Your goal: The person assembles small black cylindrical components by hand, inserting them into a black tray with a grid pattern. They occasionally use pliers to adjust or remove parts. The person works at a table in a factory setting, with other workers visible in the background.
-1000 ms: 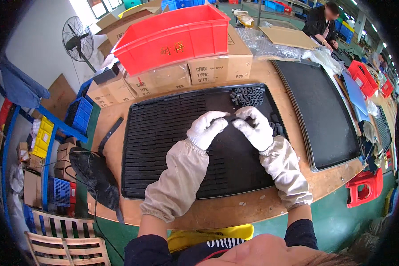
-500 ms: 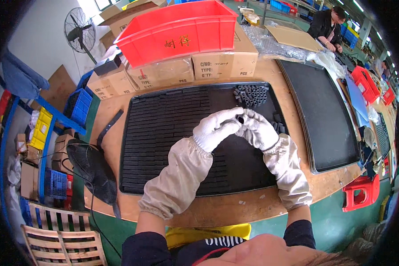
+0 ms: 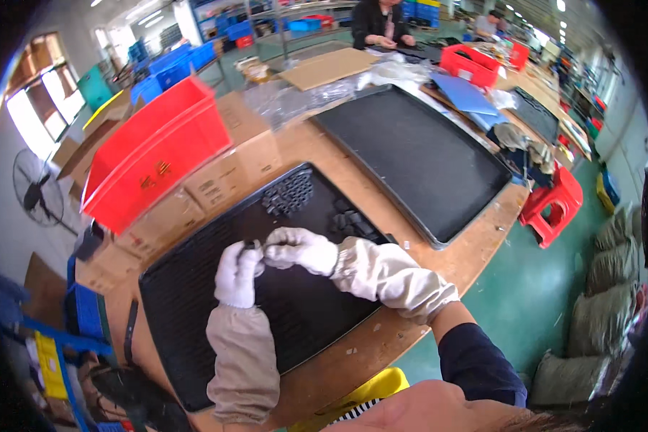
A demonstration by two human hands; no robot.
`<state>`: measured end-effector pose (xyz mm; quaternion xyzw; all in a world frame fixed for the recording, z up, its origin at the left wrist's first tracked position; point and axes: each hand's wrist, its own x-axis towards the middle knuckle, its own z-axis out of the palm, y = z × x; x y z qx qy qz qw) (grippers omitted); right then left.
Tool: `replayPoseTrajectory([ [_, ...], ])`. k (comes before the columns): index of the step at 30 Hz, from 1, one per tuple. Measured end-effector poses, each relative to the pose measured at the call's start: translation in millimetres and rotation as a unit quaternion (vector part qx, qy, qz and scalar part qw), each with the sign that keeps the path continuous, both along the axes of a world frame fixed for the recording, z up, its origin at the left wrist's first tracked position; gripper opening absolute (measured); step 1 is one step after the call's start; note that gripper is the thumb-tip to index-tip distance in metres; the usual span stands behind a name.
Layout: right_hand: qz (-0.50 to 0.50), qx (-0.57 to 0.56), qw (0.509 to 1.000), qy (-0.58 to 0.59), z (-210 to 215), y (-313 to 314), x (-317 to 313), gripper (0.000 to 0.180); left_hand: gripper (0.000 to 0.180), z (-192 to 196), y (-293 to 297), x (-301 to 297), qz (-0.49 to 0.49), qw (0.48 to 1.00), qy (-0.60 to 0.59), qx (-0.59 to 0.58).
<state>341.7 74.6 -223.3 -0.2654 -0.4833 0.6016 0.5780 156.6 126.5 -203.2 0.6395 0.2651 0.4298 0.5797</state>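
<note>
One large wooden table (image 3: 370, 342) carries two black trays, with its curved front edge toward the person. The far tray (image 3: 417, 162) lies to the right of the near tray (image 3: 306, 309), set apart by a strip of bare wood. Behind the near tray stands a row of brown cartons (image 3: 223, 180); dark printed marks show on their sides, too blurred and small to make out. A red plastic bin (image 3: 191, 155) sits on top of them, tilted in view, with gold-brown characters across its front wall. Beyond the table's right end is a red stool (image 3: 554, 205).

Both hands wear white gloves and meet above the near tray, fingertips close together. Thumb and fingers of the left hand (image 3: 236, 273) are pinched on a small dark piece (image 3: 250, 245), of which only a bit shows. Those of the right hand (image 3: 298, 250) are drawn together just beside it; whether they also grip it, I cannot tell.

Within the near tray, dark rows (image 3: 187, 295) cover the left part, a cluster of short black tubes (image 3: 288, 193) lies near the back corner, and loose black pieces (image 3: 351, 222) lie along the right side.
</note>
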Motion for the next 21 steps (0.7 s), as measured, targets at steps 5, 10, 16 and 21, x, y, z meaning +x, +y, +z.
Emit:
replayPoseTrajectory([
  [5,-0.153,0.138,0.961,-0.184,9,-5,7,0.033,0.031,-8,6,1,0.005,0.982,0.163,0.095],
  [10,-0.211,0.118,0.937,-0.251,8,-2,2,0.016,0.039,-7,4,1,0.016,0.983,0.18,0.027],
  [16,-0.275,0.184,0.896,-0.297,14,-9,2,0.016,0.03,-9,8,1,-0.037,0.988,0.137,0.06],
  [21,-0.305,0.237,0.867,-0.315,9,-4,2,0.016,0.027,-14,-1,7,-0.023,0.996,0.082,-0.006],
])
